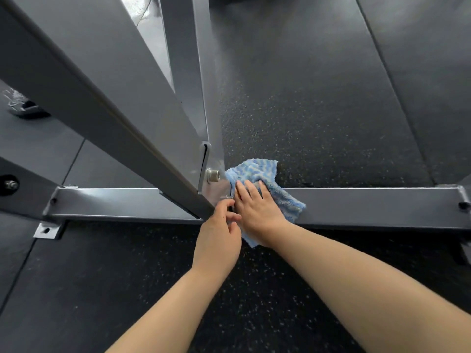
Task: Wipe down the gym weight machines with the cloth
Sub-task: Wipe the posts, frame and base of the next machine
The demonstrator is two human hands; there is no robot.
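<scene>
Okay, cloth (257,174): blue-and-white striped, fluffy, crumpled, draped over the grey base bar (369,200) of the weight machine, right at the joint with the slanted beam (107,103). Right hand (257,210) lies flat on the cloth, fingers straight and a little spread, pressing it to the bar. Left hand (219,233) just beside it, fingers curled, pinching the cloth's near edge by the bracket with the bolt (212,175). Speckled black rubber floor (318,110) around.
</scene>
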